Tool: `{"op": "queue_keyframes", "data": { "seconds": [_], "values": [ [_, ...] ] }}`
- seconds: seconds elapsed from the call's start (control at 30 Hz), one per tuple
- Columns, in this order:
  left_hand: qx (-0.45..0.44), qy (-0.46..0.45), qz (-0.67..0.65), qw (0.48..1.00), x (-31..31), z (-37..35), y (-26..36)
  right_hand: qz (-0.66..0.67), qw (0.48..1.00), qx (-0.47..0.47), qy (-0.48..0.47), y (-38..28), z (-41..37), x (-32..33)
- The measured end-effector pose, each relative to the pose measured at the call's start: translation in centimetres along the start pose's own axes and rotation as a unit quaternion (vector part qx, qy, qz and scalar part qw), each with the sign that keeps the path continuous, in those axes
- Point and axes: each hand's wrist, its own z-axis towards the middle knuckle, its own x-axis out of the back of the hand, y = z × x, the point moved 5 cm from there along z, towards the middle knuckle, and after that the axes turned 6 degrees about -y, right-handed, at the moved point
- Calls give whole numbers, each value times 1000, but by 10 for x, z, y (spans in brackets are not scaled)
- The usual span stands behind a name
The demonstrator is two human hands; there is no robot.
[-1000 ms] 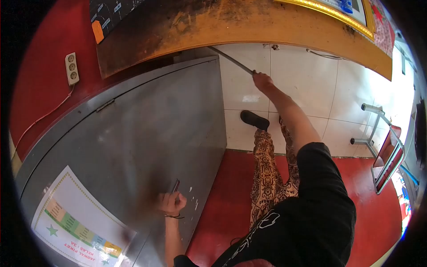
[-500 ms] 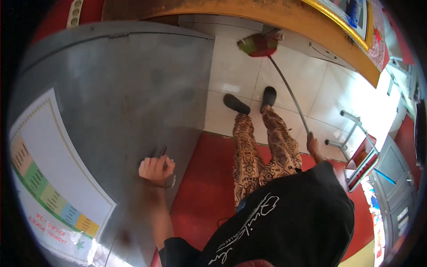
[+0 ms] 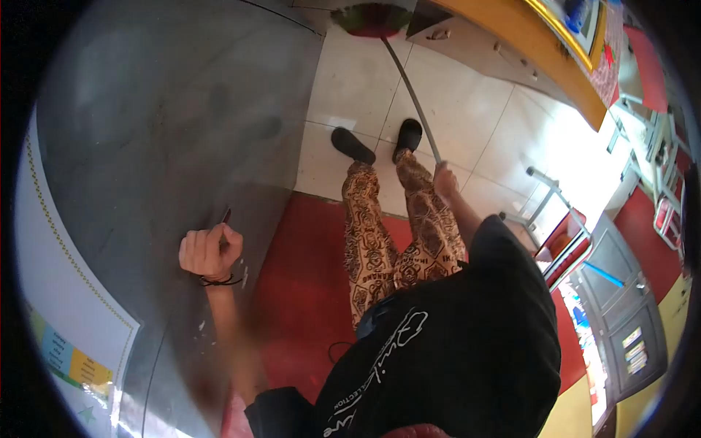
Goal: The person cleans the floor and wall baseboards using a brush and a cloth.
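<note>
Broom [image 3: 411, 91] in the head view: handle held in the closed right grip [image 3: 443, 177], green-and-red head over the tiled floor [image 3: 467, 102] near the wooden table [image 3: 537, 51]. Left grip [image 3: 219, 244] curled beside a small dark piece [image 3: 226, 214] at the grey panel [image 3: 161, 146]; cannot tell if gripping it.

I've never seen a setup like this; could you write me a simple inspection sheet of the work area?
Surface: tiled floor, pale, glare toward the right.
Job's things: broom, its red-and-green head at the far side, partly out of view.
Clutter: chair at the right.
Hands: right hand grips the broom handle; left hand curled before the cabinet, its hold on anything unclear.
Cables: thin dark cord beside the shirt.
Surroundings: grey cabinet at left; wooden desk ahead.
</note>
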Motion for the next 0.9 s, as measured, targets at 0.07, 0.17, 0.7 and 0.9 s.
{"op": "queue_keyframes", "data": {
  "seconds": [0.07, 0.17, 0.7, 0.9],
  "values": [
    [-13, -3, 2, 1000, -2, 6, 2, 14, 1000, 5, 10, 5, 2, 5],
    [-17, 6, -4, 1000, -3, 5, 7, -9, 1000, -12, -19, 57, -23, 6],
    [0, 51, -65, 997, 40, 61, 64, 162, 981, -106, 28, 150, -290, 3],
    [-11, 39, -69, 997, 36, 58, 67, 478, 874, 82, -33, 21, -194, 43]
  ]
}}
